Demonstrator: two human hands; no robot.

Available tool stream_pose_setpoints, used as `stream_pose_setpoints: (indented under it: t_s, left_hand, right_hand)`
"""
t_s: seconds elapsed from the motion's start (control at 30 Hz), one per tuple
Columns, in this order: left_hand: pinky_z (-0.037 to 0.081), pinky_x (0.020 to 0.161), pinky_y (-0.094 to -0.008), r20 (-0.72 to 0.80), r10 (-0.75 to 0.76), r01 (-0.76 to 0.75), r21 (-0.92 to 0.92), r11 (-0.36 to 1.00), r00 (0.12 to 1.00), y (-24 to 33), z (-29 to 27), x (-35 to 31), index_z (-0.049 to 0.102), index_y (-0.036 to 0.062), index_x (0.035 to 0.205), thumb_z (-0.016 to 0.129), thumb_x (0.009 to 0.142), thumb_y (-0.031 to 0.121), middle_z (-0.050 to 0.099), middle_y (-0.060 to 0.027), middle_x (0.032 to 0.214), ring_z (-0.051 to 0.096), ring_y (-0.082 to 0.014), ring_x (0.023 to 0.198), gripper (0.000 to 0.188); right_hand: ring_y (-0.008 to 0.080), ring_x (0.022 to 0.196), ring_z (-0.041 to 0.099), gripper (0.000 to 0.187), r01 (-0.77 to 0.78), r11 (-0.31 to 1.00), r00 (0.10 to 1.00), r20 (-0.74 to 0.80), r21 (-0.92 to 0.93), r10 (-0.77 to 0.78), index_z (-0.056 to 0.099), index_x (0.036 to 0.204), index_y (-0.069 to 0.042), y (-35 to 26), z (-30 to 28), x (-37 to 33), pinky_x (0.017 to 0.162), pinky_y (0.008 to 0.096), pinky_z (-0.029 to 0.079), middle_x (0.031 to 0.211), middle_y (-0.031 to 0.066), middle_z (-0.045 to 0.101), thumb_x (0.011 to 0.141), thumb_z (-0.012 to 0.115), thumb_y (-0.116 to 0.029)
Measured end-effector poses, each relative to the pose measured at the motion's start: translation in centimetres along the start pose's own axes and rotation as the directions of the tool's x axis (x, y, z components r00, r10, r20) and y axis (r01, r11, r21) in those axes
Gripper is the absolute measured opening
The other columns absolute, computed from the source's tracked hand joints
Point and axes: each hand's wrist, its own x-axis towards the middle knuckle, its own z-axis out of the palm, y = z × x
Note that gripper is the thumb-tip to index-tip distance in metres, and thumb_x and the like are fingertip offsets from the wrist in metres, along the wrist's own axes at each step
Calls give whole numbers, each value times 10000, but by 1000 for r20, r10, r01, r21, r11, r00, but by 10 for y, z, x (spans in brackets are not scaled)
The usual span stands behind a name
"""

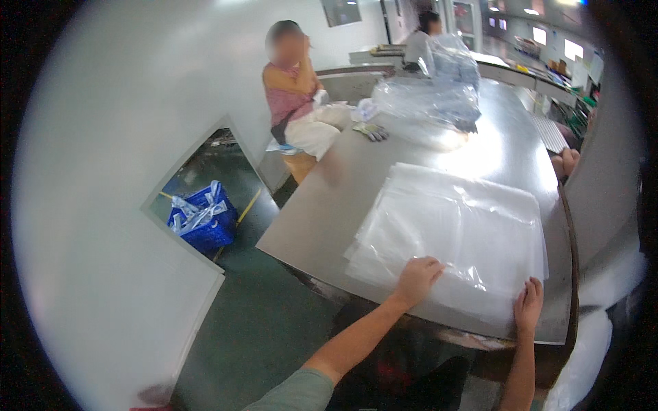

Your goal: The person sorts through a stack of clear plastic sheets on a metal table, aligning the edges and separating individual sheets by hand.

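Two Hands Are Touching a Flat Stack of Clear Plastic

In the head view, a stack of clear plastic sheets [473,222] is lying on the near part of the shiny metal bench [308,226]. The left hand [419,277] is resting at the near edge of the stack. Its fingers are bending and staying close together. The right hand [529,301] is touching the near right corner, and its fingers are curling in too. I cannot tell if either hand is pinching a sheet or only pressing on it.

The stack is lying mostly flat, so the spreading part is looking done. The edges are not matching: some layers are poking out at the left side and at the right corner. Making them neat seems to be the part that is left. How many sheets there are, I cannot tell.

Farther up the bench, a big crinkly heap of clear plastic [425,99] is sitting, and it is not lying flat like the stack. A glove [372,132] is lying near it. A person [291,96] is sitting by the bench's left side. Through a gap in the wall [89,205], a blue basket [218,238] is showing on the floor [240,335].
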Motion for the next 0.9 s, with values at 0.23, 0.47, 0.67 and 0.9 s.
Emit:
stream_pose_setpoints:
  t_s: [0.23,0.47,0.67,0.9]
  left_hand:
    - [487,808,-443,11,-80,81,-60,995,997,-1,-10,0,694,83,897,680,913,195,678,-80,891,651,-311,877,114]
    - [496,844,-428,69,-125,132,-119,984,990,-4,-11,-1,705,68,921,717,905,177,711,-69,913,664,-287,860,111]
    - [503,820,-434,59,-144,150,-118,982,988,-2,-11,1,701,63,900,724,890,154,707,-77,904,666,-290,862,94]
    - [505,838,-429,126,-120,130,-78,988,985,-9,-12,-2,701,62,907,711,892,157,702,-71,909,669,-295,880,97]
  right_hand:
    - [421,1291,529,521,28,996,998,55,80,-32,588,1294,17,4,2,2,1113,468,423,1401,232,543,799,451,105]
    - [406,1220,582,479,14,992,1000,-8,128,-13,615,1249,39,-5,1,5,1058,437,472,1318,228,586,786,505,101]
    - [408,1192,592,304,-59,986,998,42,158,53,677,1169,36,-11,-7,8,1039,452,477,1297,227,610,874,623,-10]
    - [386,1119,608,157,-4,1000,1000,13,-14,5,699,1005,27,-16,-5,11,1019,472,472,1149,182,678,871,664,-48]
